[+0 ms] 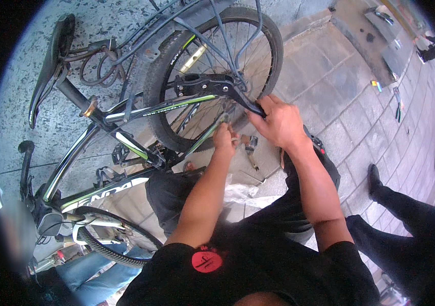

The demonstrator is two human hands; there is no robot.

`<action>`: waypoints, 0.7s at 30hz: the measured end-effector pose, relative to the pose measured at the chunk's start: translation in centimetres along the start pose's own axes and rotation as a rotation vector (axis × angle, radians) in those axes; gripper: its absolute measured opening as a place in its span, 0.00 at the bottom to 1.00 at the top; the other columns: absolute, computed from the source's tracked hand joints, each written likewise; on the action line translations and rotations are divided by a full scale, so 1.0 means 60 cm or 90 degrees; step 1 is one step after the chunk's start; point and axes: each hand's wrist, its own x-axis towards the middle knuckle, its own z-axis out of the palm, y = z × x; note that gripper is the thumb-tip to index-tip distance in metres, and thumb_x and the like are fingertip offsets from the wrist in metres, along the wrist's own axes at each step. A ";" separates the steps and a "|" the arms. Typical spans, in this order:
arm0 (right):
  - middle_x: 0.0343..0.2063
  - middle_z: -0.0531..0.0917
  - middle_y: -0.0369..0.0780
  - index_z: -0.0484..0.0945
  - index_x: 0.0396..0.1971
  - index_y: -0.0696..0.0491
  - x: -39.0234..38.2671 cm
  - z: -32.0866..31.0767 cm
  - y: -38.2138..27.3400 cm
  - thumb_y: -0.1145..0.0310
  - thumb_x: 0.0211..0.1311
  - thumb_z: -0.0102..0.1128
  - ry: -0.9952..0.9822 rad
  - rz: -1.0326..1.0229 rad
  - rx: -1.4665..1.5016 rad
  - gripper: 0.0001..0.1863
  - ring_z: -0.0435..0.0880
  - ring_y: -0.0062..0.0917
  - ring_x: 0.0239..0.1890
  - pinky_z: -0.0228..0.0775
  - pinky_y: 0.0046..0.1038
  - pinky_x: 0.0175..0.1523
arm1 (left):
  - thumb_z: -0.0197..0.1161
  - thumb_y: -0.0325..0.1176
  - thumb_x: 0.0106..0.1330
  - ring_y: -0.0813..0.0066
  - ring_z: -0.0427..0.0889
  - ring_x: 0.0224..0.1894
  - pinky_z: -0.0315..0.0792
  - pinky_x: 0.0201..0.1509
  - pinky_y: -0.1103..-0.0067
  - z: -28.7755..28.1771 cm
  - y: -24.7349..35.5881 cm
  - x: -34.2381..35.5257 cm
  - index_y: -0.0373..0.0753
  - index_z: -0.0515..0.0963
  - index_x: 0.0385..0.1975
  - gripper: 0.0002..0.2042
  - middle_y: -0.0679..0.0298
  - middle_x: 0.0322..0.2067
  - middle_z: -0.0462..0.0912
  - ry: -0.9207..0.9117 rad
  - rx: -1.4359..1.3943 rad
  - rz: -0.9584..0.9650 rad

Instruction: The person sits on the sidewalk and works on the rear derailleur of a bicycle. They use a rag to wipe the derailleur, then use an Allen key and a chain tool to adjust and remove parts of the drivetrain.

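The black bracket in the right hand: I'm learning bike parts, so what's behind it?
The rear wheel shows behind and around the black bracket, which the right hand grips at one end. What lies squarely behind it is covered.

Single view from the wearer's head — wide fisheye, pitched steeply down over the black shirt (278, 257); bicycle (133, 146) near, ahead and leftward — paving (324, 97) stretching off rightward.
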 end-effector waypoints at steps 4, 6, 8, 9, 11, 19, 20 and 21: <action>0.31 0.82 0.45 0.79 0.31 0.54 0.012 -0.002 -0.005 0.56 0.60 0.65 0.009 0.004 0.000 0.14 0.84 0.46 0.33 0.77 0.44 0.37 | 0.54 0.41 0.71 0.73 0.80 0.22 0.61 0.19 0.77 0.004 0.001 0.014 0.47 0.75 0.40 0.07 0.71 0.24 0.74 0.001 0.070 -0.014; 0.31 0.82 0.45 0.79 0.31 0.54 0.009 0.003 -0.005 0.57 0.59 0.65 0.005 0.006 0.006 0.14 0.84 0.46 0.32 0.77 0.44 0.37 | 0.54 0.39 0.71 0.71 0.82 0.23 0.62 0.18 0.77 0.005 -0.005 0.026 0.45 0.74 0.41 0.08 0.69 0.24 0.74 0.019 0.117 -0.021; 0.30 0.82 0.45 0.79 0.31 0.54 0.015 0.002 -0.024 0.57 0.59 0.65 0.003 -0.011 0.023 0.14 0.84 0.46 0.32 0.77 0.44 0.37 | 0.54 0.39 0.72 0.67 0.84 0.22 0.62 0.15 0.75 -0.070 -0.062 0.085 0.40 0.72 0.42 0.10 0.65 0.27 0.77 0.125 0.044 -0.115; 0.30 0.82 0.45 0.79 0.31 0.54 0.018 -0.003 -0.017 0.57 0.59 0.65 0.018 -0.029 0.022 0.14 0.84 0.46 0.32 0.77 0.44 0.37 | 0.54 0.40 0.72 0.65 0.84 0.21 0.63 0.14 0.74 -0.086 -0.091 0.089 0.38 0.72 0.43 0.11 0.63 0.27 0.79 0.131 0.122 -0.149; 0.30 0.81 0.45 0.79 0.31 0.54 0.007 -0.009 0.002 0.58 0.59 0.65 0.046 -0.037 0.024 0.14 0.84 0.47 0.31 0.77 0.44 0.37 | 0.56 0.42 0.72 0.62 0.83 0.19 0.65 0.13 0.72 -0.108 -0.149 0.046 0.36 0.72 0.45 0.15 0.58 0.25 0.81 0.100 0.300 -0.103; 0.32 0.83 0.44 0.82 0.37 0.54 -0.007 -0.030 0.016 0.58 0.60 0.64 0.002 -0.004 -0.020 0.15 0.86 0.44 0.33 0.78 0.44 0.38 | 0.63 0.40 0.70 0.43 0.83 0.39 0.75 0.44 0.59 -0.095 -0.043 -0.060 0.32 0.80 0.45 0.16 0.46 0.39 0.84 0.056 0.767 0.537; 0.32 0.83 0.44 0.81 0.37 0.54 -0.007 -0.032 0.020 0.58 0.60 0.64 0.009 -0.003 -0.018 0.15 0.86 0.44 0.33 0.78 0.44 0.38 | 0.62 0.40 0.71 0.40 0.81 0.46 0.73 0.52 0.58 -0.064 0.004 -0.087 0.33 0.81 0.46 0.16 0.45 0.43 0.84 0.068 0.774 0.600; 0.32 0.83 0.45 0.81 0.37 0.54 -0.007 -0.033 0.016 0.58 0.60 0.64 0.015 -0.008 -0.012 0.15 0.86 0.44 0.33 0.78 0.44 0.37 | 0.61 0.42 0.71 0.40 0.81 0.48 0.73 0.54 0.58 -0.051 0.035 -0.089 0.33 0.82 0.47 0.17 0.45 0.43 0.84 0.075 0.748 0.722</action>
